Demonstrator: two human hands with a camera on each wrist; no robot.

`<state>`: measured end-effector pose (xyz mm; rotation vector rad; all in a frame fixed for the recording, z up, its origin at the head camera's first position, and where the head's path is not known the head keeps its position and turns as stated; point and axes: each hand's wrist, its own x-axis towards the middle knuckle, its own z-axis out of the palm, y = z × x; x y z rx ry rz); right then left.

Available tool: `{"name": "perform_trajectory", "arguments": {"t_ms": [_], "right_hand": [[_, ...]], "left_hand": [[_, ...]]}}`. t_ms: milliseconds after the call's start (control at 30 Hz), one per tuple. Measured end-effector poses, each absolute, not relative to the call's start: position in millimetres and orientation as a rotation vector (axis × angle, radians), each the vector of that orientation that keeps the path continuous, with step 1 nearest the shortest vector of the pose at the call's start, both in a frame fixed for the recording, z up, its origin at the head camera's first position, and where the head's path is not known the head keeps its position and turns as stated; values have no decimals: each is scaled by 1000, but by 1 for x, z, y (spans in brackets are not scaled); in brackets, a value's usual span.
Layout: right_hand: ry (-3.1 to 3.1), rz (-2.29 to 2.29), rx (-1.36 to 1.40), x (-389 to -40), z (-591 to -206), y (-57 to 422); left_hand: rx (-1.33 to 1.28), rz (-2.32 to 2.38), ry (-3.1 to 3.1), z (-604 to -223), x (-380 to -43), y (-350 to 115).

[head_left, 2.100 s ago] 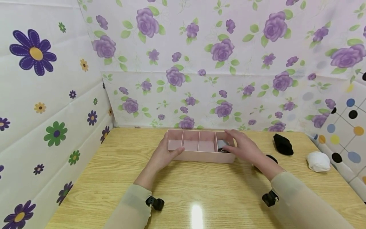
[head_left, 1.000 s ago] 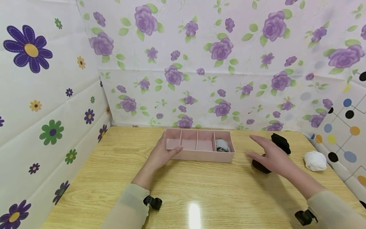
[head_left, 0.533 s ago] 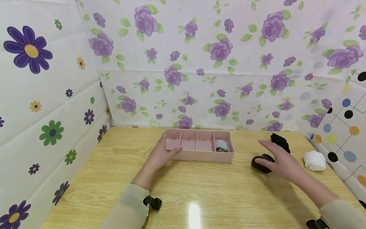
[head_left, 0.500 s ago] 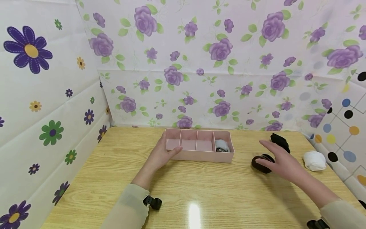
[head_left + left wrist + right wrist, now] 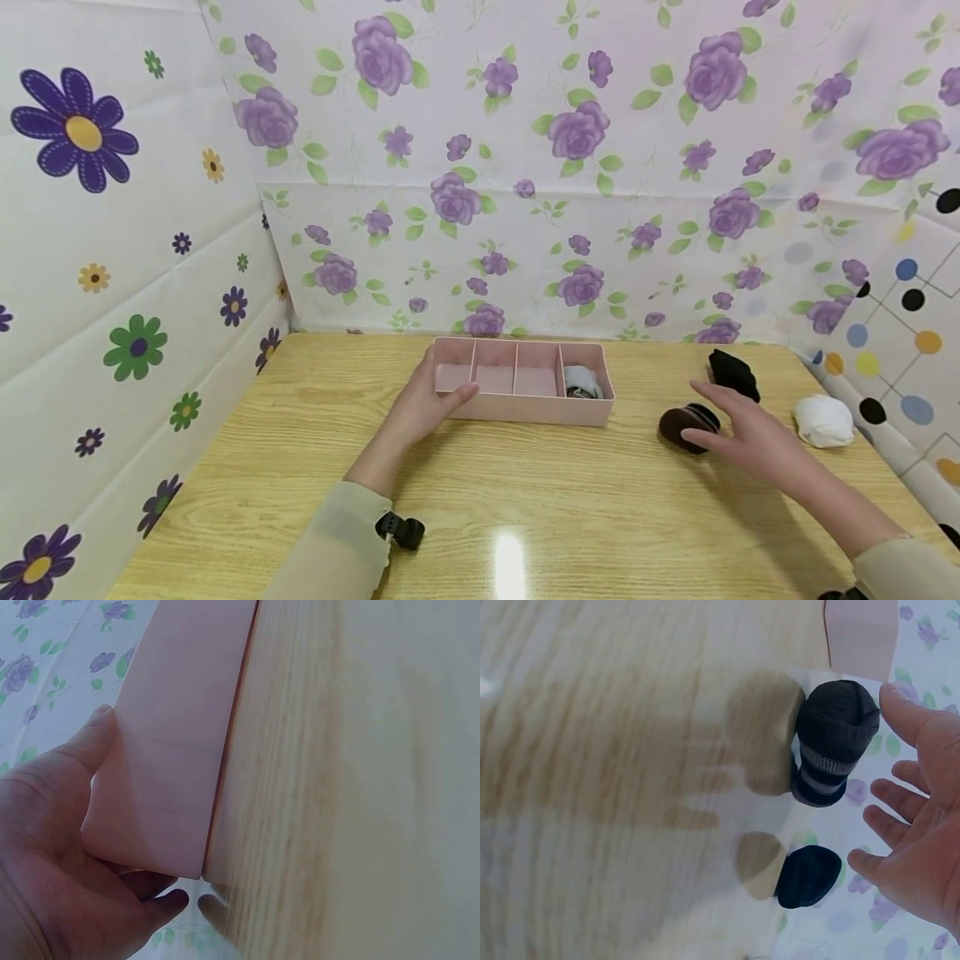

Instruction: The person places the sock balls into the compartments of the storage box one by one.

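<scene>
My left hand (image 5: 420,402) grips the left end of a pink divided box (image 5: 540,409), thumb over the front rim and fingers around the end wall, as the left wrist view also shows. A rolled grey-and-black bundle, likely socks (image 5: 582,382), sits in the rightmost compartment; the other compartments hold nothing. My right hand (image 5: 765,437) hovers with spread fingers beside a dark rolled sock pair (image 5: 681,428). The right wrist view shows grey stripes on this sock pair (image 5: 836,742), with the thumb tip close to it.
Behind the right hand lies a black rolled sock bundle (image 5: 733,375). A white rolled bundle (image 5: 823,421) is at the table's right side. The wooden table (image 5: 525,492) meets a floral cloth backdrop (image 5: 480,208) behind the box.
My right hand has left the box's right compartment and moved right to the dark rolled socks, drifting slightly further right and lower lately. My left hand keeps its hold on the box.
</scene>
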<state>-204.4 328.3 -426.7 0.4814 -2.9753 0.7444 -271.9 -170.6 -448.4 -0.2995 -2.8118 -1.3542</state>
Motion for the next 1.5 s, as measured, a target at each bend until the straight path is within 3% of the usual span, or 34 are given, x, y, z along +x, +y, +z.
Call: {"name": "perform_trajectory", "arguments": {"t_ms": [1500], "right_hand": [[-3018,734,386,-204,-450,331]], "left_hand": [[-281,-1386,-2807,-447,-270,-169]]}}
